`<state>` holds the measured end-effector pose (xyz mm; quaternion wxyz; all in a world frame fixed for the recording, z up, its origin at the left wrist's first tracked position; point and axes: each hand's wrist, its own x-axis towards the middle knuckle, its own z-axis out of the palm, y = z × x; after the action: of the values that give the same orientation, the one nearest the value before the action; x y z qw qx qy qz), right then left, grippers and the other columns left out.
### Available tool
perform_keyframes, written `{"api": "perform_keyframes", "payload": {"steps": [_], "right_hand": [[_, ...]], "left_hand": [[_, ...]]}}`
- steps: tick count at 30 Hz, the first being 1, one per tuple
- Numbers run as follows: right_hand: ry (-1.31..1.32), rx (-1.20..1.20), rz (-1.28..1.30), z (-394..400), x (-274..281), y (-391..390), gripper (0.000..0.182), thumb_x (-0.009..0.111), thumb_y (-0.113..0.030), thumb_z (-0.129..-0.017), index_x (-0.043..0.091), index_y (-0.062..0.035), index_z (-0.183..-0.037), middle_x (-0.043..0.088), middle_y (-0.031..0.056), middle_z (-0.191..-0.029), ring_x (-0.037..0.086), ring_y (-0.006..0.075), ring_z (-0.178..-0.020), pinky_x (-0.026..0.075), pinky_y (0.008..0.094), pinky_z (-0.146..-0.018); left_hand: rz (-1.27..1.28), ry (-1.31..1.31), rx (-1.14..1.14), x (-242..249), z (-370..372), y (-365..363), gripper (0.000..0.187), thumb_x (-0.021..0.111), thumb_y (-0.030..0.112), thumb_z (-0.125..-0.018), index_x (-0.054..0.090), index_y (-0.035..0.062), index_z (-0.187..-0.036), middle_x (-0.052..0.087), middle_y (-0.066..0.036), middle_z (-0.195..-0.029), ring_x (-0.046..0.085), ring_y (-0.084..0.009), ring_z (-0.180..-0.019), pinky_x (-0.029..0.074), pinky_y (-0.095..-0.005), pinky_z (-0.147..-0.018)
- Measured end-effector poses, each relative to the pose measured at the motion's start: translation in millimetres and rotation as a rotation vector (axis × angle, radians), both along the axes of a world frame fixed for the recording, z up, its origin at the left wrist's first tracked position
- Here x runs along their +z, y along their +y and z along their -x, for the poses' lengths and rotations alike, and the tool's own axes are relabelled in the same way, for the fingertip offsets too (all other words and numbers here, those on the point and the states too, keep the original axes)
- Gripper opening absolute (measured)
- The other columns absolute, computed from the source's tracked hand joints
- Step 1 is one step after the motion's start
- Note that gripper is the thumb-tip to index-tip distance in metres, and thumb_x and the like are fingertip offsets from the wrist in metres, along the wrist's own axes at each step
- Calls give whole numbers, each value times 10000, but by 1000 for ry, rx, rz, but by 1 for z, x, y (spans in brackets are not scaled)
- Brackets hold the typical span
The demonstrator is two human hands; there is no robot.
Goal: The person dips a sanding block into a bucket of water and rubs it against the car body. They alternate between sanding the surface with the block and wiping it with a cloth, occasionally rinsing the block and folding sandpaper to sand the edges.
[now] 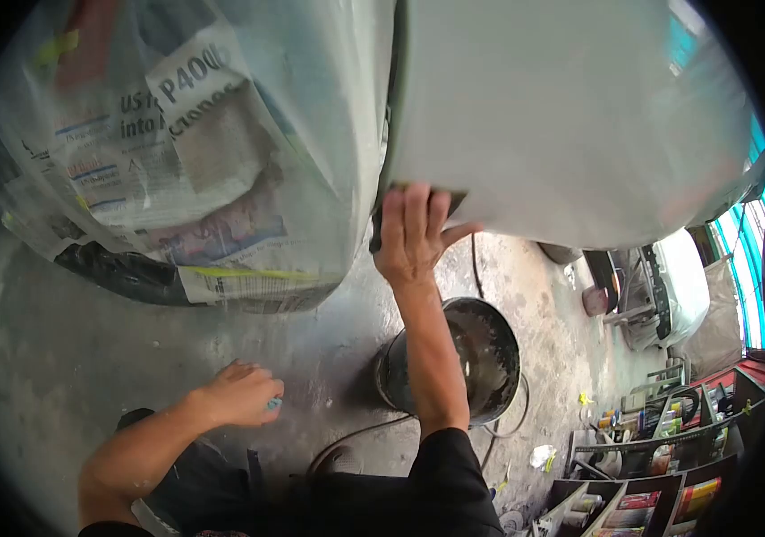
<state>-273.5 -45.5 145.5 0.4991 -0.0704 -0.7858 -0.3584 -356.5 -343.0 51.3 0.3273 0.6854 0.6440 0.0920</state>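
My right hand [409, 237] presses a dark sheet of sandpaper [457, 199] against the lower left corner of a grey car panel [561, 116]. Its fingers lie over the sheet and the thumb sticks out to the right. Lower left, over the floor, my left hand [244, 394] is closed; a small light-blue bit shows at its fingers, too little to name. Beneath my right forearm stands a black bucket [510, 358], partly hidden by the arm.
Left of the panel, a car part is wrapped in plastic film and newspaper [212, 170]. A hose [347, 438] runs over the concrete floor [311, 349] by the bucket. Shelves with cans [633, 501] stand lower right, with a white car body part [682, 282] beyond.
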Motion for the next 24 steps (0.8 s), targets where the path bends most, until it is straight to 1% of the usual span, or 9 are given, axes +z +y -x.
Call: {"api": "perform_keyframes", "payload": {"steps": [3,4,8,11,13,16,19,21,24], "right_hand": [[-18,56,83,-3,-12,4,291,569,-120,-936,638,27,-1178,561,245,-1366,478,465,-1328,-21,696,-1206],[-29,31,113,-8,-26,8,407,494,-156,-1019,554,43,-1368,466,288,-1489,373,498,-1439,38,658,-1228],[79,586,422,-22,-7,-37,638,296,-413,-1119,260,5,-1600,331,300,-1596,247,460,-1524,155,592,-1243],[261,1036,1153,-35,-25,-107,719,230,-499,-1113,299,49,-1572,375,256,-1582,381,391,-1463,281,508,-1207],[365,1239,1622,-38,-20,-149,712,229,-497,-1117,315,51,-1564,421,215,-1554,432,337,-1426,324,469,-1187],[213,1352,2168,-48,-31,-166,688,261,-499,-1114,323,18,-1565,456,156,-1537,426,277,-1431,343,410,-1174],[29,1017,2143,-55,-55,-153,623,304,-438,-1120,330,18,-1544,433,165,-1540,400,267,-1447,345,396,-1175],[164,1054,1967,-49,-48,-160,628,353,-394,-1119,265,39,-1565,386,193,-1569,384,294,-1460,332,440,-1189],[-130,734,1065,-58,-47,-140,876,617,-439,-1000,175,22,-1600,241,271,-1640,259,413,-1527,199,566,-1227]], "left_hand": [[-34,23,-12,3,4,-2,264,674,310,-874,744,97,-1014,721,-132,-1006,680,-341,-1038,509,-496,-936],[-72,25,-7,-3,4,-5,270,685,311,-872,737,92,-1019,717,-127,-991,680,-339,-1022,510,-494,-931],[-102,-57,150,8,10,-4,294,668,317,-902,736,90,-1076,719,-157,-1064,666,-361,-1060,516,-481,-909],[-262,-492,421,40,10,9,292,679,277,-957,721,62,-1149,730,-104,-1077,683,-263,-1022,524,-375,-901],[-307,-1036,574,57,6,11,266,667,238,-1008,709,38,-1179,709,-16,-1042,636,-123,-979,499,-275,-881],[-527,-1126,705,64,3,13,215,634,215,-1040,700,24,-1114,657,29,-979,566,-50,-955,482,-245,-861],[-466,-1221,787,53,10,10,186,657,205,-1027,686,24,-1057,655,9,-961,563,-48,-953,472,-228,-862],[-512,-1131,864,51,11,8,168,681,190,-1003,681,22,-997,643,12,-892,561,-55,-866,471,-237,-771],[-515,-891,929,58,18,0,158,688,169,-981,689,12,-962,635,7,-831,559,-64,-792,464,-259,-700]]}}
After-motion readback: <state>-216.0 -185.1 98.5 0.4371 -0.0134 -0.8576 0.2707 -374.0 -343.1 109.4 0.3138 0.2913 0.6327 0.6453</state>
